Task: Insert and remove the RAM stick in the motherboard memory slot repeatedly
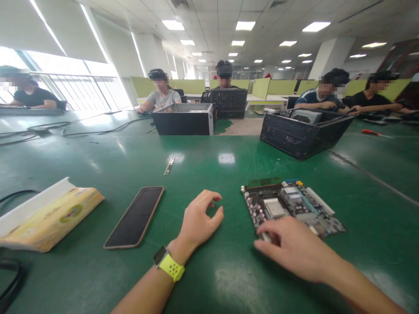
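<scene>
A motherboard [275, 208] lies on the green table in front of me, with a pale square processor socket area and several coloured slots. My right hand [288, 248] is at its near left corner, thumb and forefinger curled around a whitish part there; its other fingers are mostly hidden. To the left of the board, my left hand [203, 218] hovers over the table with thumb and fingers apart and nothing between them. A watch with a yellow-green strap [172, 267] is on my left wrist. Left of that hand lies a dark-screened phone [135, 218].
A yellow tissue pack [62, 213] and black cables [9, 279] are at the left. Beyond the phone lies a small metal strip [169, 166]. Computer cases [183, 123] [297, 135] stand farther back, with several people seated behind. A red screwdriver [371, 132] rests at far right.
</scene>
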The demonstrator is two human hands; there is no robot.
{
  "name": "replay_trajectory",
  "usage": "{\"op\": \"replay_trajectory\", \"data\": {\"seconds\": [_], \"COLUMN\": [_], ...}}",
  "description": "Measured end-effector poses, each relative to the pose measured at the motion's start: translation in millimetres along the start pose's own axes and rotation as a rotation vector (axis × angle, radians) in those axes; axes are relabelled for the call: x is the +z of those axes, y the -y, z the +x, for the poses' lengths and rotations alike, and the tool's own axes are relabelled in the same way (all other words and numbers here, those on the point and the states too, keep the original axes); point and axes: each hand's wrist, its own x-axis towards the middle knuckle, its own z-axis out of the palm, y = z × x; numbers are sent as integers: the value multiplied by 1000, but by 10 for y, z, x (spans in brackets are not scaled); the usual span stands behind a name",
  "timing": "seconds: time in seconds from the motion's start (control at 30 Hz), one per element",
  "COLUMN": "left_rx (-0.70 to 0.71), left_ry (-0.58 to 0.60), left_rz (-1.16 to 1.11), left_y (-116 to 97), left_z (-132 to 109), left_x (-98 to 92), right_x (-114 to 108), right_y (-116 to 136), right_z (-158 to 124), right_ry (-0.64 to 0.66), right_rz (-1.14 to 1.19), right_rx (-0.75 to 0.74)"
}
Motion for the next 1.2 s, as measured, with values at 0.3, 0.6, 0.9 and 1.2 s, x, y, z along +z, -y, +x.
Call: {"op": "replay_trajectory", "data": {"seconds": [0.3,0.6,0.9,1.2], "left_rx": [87,71,76,101], "left_ry": [123,155,67,77], "left_rz": [-7,-116,-252,-189], "left_y": [-53,-49,-41,-21], "left_z": [-10,-22,-36,-44], "left_x": [-41,-59,-91,-74], "right_x": [51,223,238,227], "right_y": [-422,-615,-642,-629], "right_z": [273,350,364,355], "right_ry": [-517,-468,-510,-521], "right_rz": [183,96,151,158], "right_rx": [92,66,43,37]}}
